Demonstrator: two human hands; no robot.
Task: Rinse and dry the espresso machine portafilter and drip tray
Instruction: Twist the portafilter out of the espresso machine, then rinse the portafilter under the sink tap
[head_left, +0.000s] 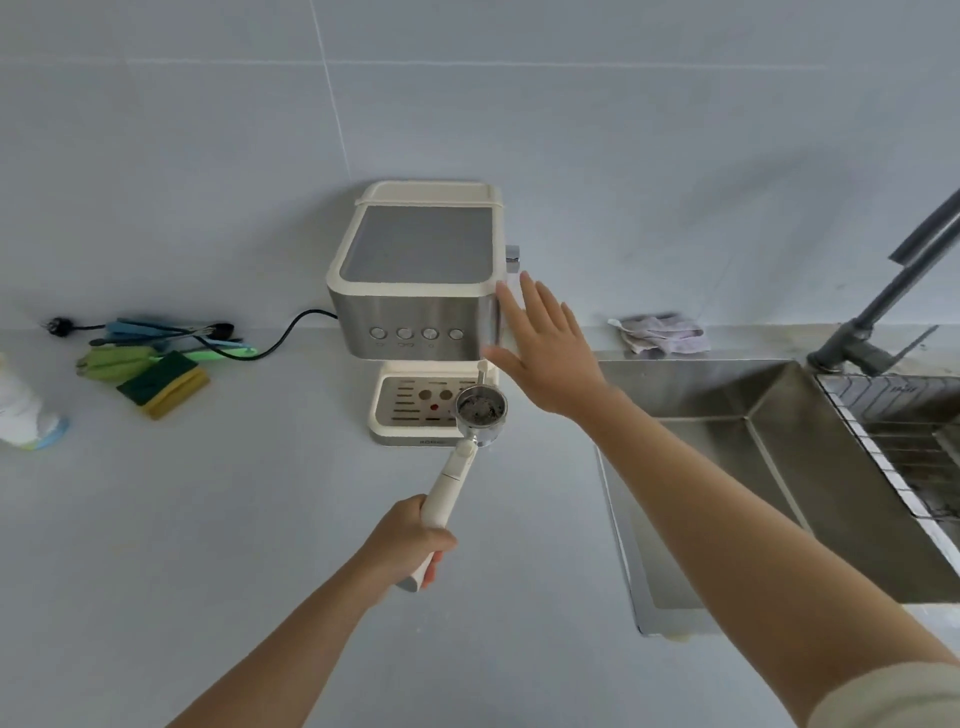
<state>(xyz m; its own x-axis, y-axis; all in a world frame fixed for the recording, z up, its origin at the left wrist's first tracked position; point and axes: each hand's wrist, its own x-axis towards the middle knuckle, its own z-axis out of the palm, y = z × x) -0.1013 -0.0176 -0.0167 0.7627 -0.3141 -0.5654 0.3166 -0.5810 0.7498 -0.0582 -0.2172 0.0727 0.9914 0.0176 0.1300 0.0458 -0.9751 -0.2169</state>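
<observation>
A cream and steel espresso machine (421, 280) stands on the counter against the wall. My left hand (410, 540) grips the cream handle of the portafilter (480, 415), held out in front of the machine; its steel basket holds dark coffee grounds. The basket hovers over the right end of the drip tray (410, 402), a cream tray with a slotted metal grate at the machine's base. My right hand (545, 348) is flat with fingers spread, beside or against the machine's right side; contact is unclear.
A steel sink (727, 467) lies to the right, with a grey faucet (883, 312) and a wire rack (909, 441). A grey cloth (662, 335) rests behind the sink. At left lie a green-yellow sponge (163, 384), brushes (171, 332), a black power cord (280, 332) and a white container (26, 415).
</observation>
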